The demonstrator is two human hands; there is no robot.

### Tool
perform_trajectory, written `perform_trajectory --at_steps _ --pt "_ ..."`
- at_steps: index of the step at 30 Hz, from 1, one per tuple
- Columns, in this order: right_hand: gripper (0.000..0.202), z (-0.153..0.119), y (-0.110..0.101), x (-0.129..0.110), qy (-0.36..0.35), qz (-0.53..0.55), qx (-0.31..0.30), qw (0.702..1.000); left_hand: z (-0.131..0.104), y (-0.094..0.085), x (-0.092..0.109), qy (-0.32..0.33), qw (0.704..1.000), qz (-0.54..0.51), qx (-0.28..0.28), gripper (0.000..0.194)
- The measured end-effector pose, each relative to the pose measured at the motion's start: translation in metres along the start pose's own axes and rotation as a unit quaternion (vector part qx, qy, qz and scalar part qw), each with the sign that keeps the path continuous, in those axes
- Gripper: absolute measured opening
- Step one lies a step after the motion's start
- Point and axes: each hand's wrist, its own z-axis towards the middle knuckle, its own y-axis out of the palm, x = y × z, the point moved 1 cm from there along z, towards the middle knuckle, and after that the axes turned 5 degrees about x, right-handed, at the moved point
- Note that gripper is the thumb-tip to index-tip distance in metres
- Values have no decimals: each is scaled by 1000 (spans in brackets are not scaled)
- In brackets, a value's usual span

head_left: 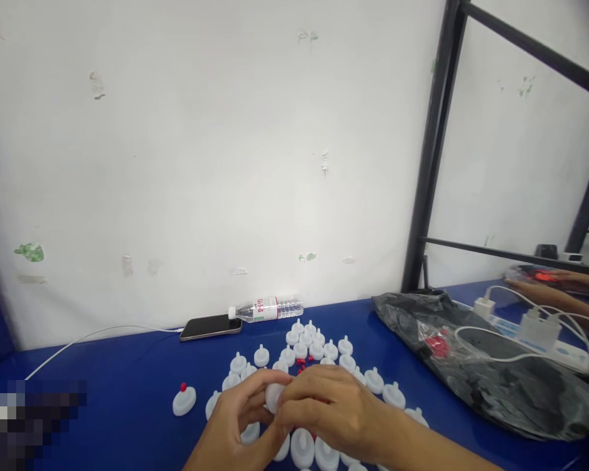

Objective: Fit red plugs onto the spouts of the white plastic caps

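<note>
My left hand [243,418] grips a white plastic nozzle cap [273,397] between thumb and fingers. Against the same cap press the closed fingers of my right hand [336,405]; whether a small part sits in them is hidden. Around and beneath both hands stand many white nozzle caps [302,447], spouts pointing up. Small red tips [301,361] lie among them just beyond my fingers. Off to the left, apart from the group, is a white cap [184,401] with a red tip [183,387] on its spout.
Along the wall lie a phone [211,327] on a white cable and a clear water bottle [269,309]. On the right, a black plastic bag [471,373] holds a clear bag of red pieces [438,345], near a power strip [564,353]. Another person's arm [559,304] shows beyond the metal frame [429,150].
</note>
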Motion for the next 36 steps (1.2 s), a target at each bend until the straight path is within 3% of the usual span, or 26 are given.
perform_trajectory --at_steps 8,21,31,36 --pt "16 3 -2 -2 -11 -25 -10 1000 -1 1 0 3 1000 -23 -2 39" --pt "15 0 -4 2 -14 -55 -40 998 0 -1 -20 31 991 83 96 55" --pt "16 5 -6 -3 -17 -45 -46 998 0 8 11 38 997 46 49 52" --pt "17 7 -7 -3 -18 -36 -33 999 1 9 17 37 998 34 35 48"
